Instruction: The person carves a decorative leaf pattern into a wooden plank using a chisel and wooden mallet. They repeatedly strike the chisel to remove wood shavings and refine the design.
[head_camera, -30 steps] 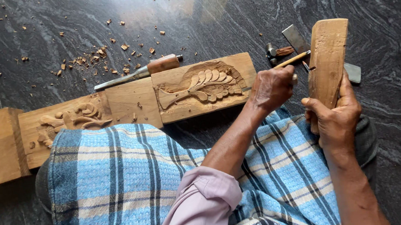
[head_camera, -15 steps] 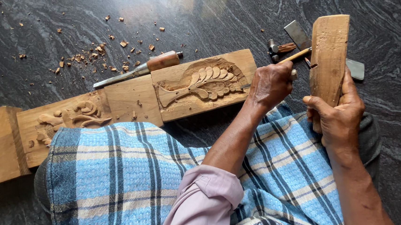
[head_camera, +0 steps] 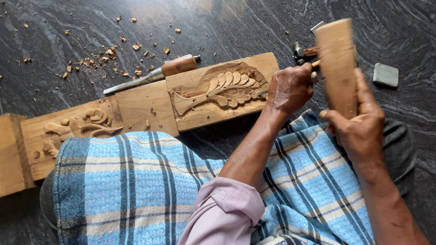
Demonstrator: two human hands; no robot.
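A long wooden beam point(head_camera: 140, 105) lies across the dark stone floor, carved with a leaf relief point(head_camera: 223, 86) at its right end and a scroll relief point(head_camera: 77, 126) further left. My left hand point(head_camera: 290, 88) grips a chisel at the leaf's right edge; its wooden handle end point(head_camera: 316, 64) pokes out to the right. My right hand point(head_camera: 359, 125) holds a thick wooden mallet block point(head_camera: 335, 63) upright, right beside the chisel's handle end. Its motion blurs it slightly.
A second chisel with a wooden handle point(head_camera: 156, 74) lies behind the beam. Wood chips point(head_camera: 106, 58) are scattered on the floor. More tools point(head_camera: 302, 50) and a small grey stone point(head_camera: 386, 74) lie at right. A blue checked cloth point(head_camera: 146, 194) covers my lap.
The mallet has swung left toward the chisel's handle end. My left hand has stayed on the chisel at the leaf carving.
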